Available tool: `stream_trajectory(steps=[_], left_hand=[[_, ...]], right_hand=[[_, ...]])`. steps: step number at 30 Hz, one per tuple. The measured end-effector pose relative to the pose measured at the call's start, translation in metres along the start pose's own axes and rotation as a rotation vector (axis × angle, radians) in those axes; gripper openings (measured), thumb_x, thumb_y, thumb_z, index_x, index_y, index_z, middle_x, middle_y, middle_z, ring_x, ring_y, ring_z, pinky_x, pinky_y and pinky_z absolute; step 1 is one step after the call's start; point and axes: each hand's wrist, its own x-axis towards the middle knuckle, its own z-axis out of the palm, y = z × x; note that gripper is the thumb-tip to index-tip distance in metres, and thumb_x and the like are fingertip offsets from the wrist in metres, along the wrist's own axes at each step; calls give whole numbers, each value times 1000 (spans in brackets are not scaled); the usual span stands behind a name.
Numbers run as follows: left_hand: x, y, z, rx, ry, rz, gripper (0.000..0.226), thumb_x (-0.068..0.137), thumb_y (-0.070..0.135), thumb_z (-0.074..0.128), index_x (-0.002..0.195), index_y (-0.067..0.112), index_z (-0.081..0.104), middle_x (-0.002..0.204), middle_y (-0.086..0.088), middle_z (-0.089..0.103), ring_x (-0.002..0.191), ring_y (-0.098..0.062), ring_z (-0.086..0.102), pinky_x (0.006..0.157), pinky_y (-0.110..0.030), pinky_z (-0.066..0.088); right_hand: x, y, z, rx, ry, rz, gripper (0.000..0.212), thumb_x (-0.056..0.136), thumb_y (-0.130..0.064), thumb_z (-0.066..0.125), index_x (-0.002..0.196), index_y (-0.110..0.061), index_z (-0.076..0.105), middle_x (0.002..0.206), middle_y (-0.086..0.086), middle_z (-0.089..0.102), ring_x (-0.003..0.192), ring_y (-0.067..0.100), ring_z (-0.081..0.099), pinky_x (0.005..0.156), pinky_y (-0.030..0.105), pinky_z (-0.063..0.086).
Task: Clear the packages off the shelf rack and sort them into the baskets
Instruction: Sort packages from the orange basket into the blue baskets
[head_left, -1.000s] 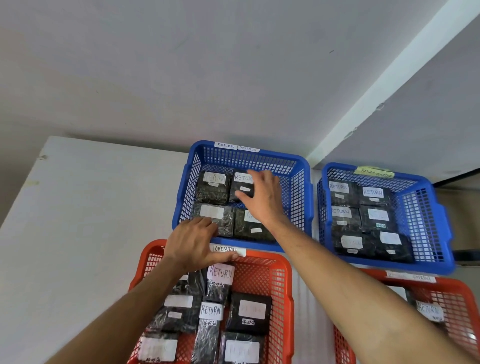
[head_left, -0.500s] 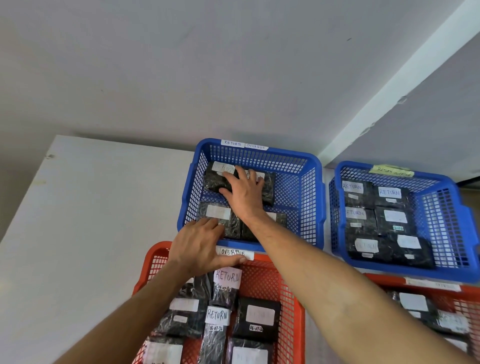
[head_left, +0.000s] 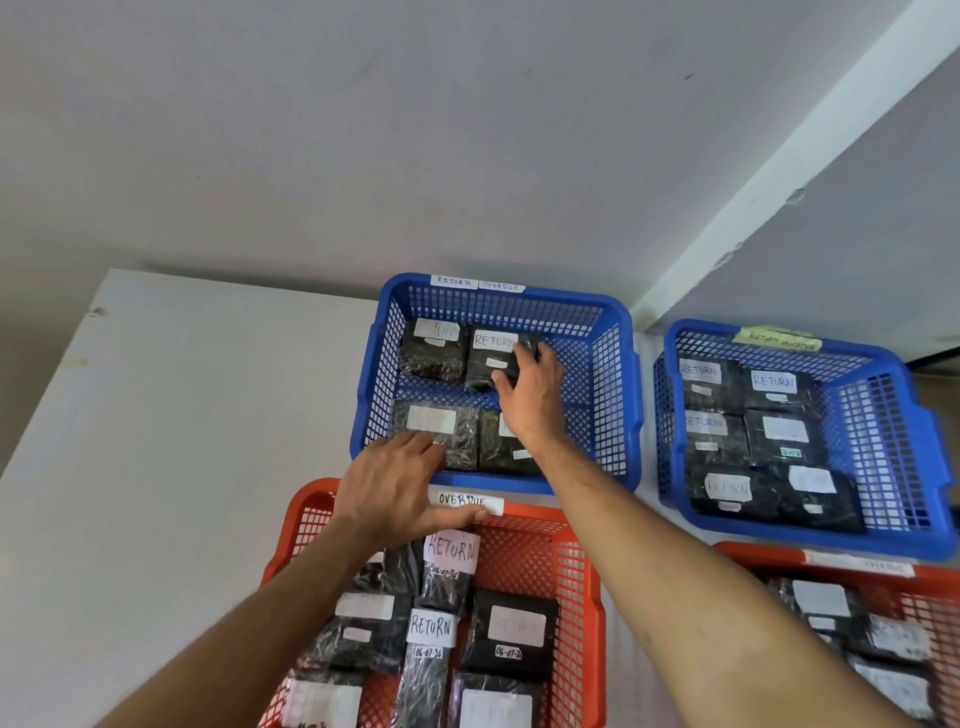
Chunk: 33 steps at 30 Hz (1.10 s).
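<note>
Black film-wrapped package (head_left: 491, 358), far row of blue basket (head_left: 621, 364): likely light, soft, slippery; grasp across short edges. Right hand (head_left: 532, 395) fingers spread upon it; left hand (head_left: 395, 483) flat on basket's near rim.

The far middle basket (head_left: 621, 395) served as the landmark. Inside it lay four packages: two along its far wall, the right one (head_left: 493, 358) touched by the right hand (head_left: 535, 400), and two along its near wall, the left one (head_left: 441, 434) under the left hand's (head_left: 395, 483) fingertips. Just right of it sat a second basket (head_left: 914, 452). Directly nearer than it, touching, stood a third basket (head_left: 587, 597) holding packages; a fourth (head_left: 930, 582) lay nearer and rightward.
</note>
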Motion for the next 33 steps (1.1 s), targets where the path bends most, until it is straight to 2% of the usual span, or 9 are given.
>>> stream_trajectory(steps=[2,6,14,17,20,23,26,29,33], left_hand=[[0,-1,0,0,3,3,86,74,103,31,78,21,59,78,6,57,68,-14,50,59,-31,38],[-2,-2,1,-9,-2,32,80,75,101,35,75,24,54,75,8,55,69,-13,49,59,-32,38],[1,-6,2,-23,1,73,69,79,96,41,67,29,44,67,12,47,61,-9,42,54,-28,33],[1,-6,1,-12,-26,73,69,79,97,39,67,29,46,68,12,49,61,-9,43,54,-27,33],[-1,-5,-1,-5,-90,59,74,79,98,34,76,27,54,77,9,59,68,-11,48,59,-30,43],[-4,-2,-7,-23,-182,-1,83,77,101,27,97,28,61,100,6,67,88,-13,56,83,-36,49],[0,15,-20,-52,-161,-11,95,79,99,28,125,23,63,123,2,66,111,-18,58,104,-46,43],[11,60,-37,-89,-71,56,95,82,95,33,135,20,59,132,1,61,119,-20,56,106,-47,42],[33,167,-51,-195,-18,172,94,83,89,46,146,19,50,145,-2,54,131,-25,52,109,-47,43]], right_hand=[[2,-1,-1,-28,-27,-11,65,97,-43,62,150,-12,42,158,19,27,144,35,27,117,50,36],[-2,-4,1,-168,-79,13,104,77,-76,64,154,-16,31,162,21,20,146,39,23,118,51,32],[-12,-17,11,-277,-1,36,112,75,-81,60,155,-12,24,162,25,19,140,40,32,111,51,36],[-23,-5,-2,-245,2,-9,109,78,-78,60,157,-14,20,164,23,15,144,40,27,116,51,32],[-46,14,-27,-185,-18,-62,99,86,-68,61,158,-14,20,165,21,12,150,38,20,121,48,26],[-77,39,-60,-115,-47,-133,84,94,-58,58,158,-17,21,167,14,13,153,31,15,121,45,24],[-107,67,-101,-88,-35,-181,77,98,-53,54,158,-16,25,166,9,19,154,26,14,123,44,26],[-132,98,-146,-118,50,-228,69,98,-49,56,152,-10,37,160,11,32,150,27,26,120,45,33],[-171,153,-205,-113,170,-189,65,98,-46,57,151,-11,40,159,9,34,150,24,27,120,41,32]])
